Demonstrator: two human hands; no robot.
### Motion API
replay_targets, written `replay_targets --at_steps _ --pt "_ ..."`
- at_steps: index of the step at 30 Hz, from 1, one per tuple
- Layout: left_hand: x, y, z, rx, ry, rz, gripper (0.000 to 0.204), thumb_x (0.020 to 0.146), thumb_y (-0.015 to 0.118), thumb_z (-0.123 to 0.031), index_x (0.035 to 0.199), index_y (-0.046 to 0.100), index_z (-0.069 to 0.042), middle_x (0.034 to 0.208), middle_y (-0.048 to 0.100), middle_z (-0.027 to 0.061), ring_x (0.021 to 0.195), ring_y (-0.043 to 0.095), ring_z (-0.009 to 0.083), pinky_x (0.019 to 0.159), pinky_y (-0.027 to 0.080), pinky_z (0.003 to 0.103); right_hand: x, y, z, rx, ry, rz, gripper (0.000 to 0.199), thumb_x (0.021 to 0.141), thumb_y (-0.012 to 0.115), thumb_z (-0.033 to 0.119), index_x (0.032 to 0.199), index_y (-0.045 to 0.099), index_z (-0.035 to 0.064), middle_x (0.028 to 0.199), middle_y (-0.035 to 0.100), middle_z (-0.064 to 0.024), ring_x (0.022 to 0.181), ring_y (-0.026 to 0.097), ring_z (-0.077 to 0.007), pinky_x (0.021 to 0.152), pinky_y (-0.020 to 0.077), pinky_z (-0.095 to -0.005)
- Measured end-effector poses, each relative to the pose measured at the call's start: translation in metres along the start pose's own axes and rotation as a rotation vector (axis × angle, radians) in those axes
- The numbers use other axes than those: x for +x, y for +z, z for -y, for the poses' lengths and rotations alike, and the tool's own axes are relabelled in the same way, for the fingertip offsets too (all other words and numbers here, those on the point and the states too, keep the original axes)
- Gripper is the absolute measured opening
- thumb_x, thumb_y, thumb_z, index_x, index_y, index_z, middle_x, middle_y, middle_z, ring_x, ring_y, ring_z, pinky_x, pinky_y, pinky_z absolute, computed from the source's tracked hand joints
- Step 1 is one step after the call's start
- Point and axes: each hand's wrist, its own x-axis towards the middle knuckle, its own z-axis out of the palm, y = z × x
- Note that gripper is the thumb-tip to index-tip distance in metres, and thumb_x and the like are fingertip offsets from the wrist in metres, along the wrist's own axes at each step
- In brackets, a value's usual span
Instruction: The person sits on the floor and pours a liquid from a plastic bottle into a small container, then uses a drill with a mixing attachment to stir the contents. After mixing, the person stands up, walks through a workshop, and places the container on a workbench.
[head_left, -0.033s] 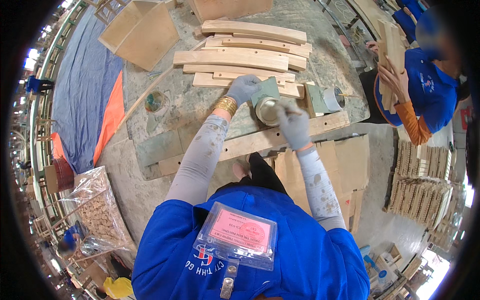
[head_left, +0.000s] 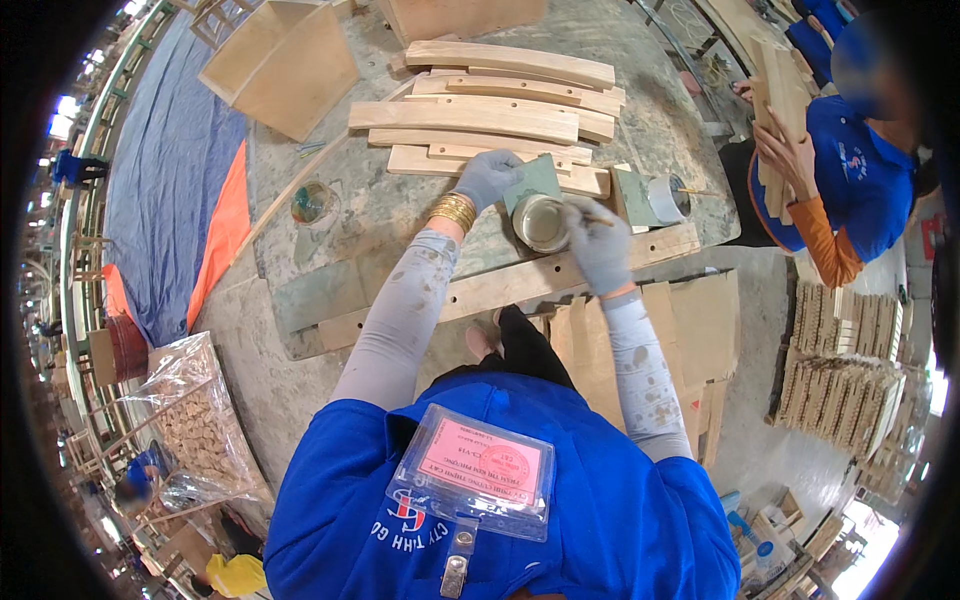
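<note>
fingers [head_left: 480, 180] of gloved left hand [head_left: 487, 178] pinch a green card [head_left: 535, 180] tilted against the open tin [head_left: 541, 222], likely bracing it; right hand [head_left: 597, 243] fingers pressed around a thin stick [head_left: 590, 212] dipping at the tin's rim. tin sits on the grey surface [head_left: 380, 210], just before stacked wooden slats [head_left: 480, 115].

Grey gloves cover the left hand [head_left: 487, 178] and right hand [head_left: 598, 243], with gold bangles [head_left: 453, 211] on the left wrist. At twelve o'clock lie pale tan wooden slats [head_left: 480, 117]; at nine, a blue-and-orange tarp [head_left: 180, 200]; at three, a co-worker's blue shirt [head_left: 855, 180] with orange sleeve.
</note>
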Motion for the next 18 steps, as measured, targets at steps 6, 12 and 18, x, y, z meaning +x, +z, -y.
replay_targets --at_steps 6,12,18 --pt "-0.004 0.012 -0.003 0.002 0.002 -0.04 0.009 0.08 0.066 -0.006 0.088 0.065 -0.001 0.077 0.066 0.0035 0.066 0.057 0.0088 0.063 0.049 0.024 -0.021 0.004 0.003 -0.106 -0.057 0.082 0.011 0.088 0.059 0.012 0.087 0.066 0.0029 0.073 0.066 -0.0118 0.065 0.064 -0.0218 0.06 0.0498 -0.03" --pt "-0.004 -0.001 0.005 -0.005 0.023 -0.061 0.009 0.08 0.066 -0.006 0.087 0.065 -0.002 0.077 0.066 0.0038 0.066 0.057 0.0089 0.062 0.049 0.025 -0.032 -0.001 0.013 -0.266 -0.015 0.161 0.016 0.088 0.058 0.021 0.085 0.067 0.0084 0.074 0.065 -0.0175 0.067 0.065 -0.0317 0.058 0.0503 -0.0379" --pt "-0.003 -0.001 0.009 -0.072 0.009 -0.021 0.009 0.08 0.066 -0.006 0.088 0.065 -0.002 0.077 0.065 0.004 0.069 0.057 0.0096 0.065 0.049 0.025 -0.009 -0.007 0.001 -0.265 0.038 0.127 0.014 0.088 0.058 0.015 0.09 0.067 0.0052 0.072 0.064 -0.0159 0.065 0.064 -0.0222 0.059 0.0488 -0.0329"
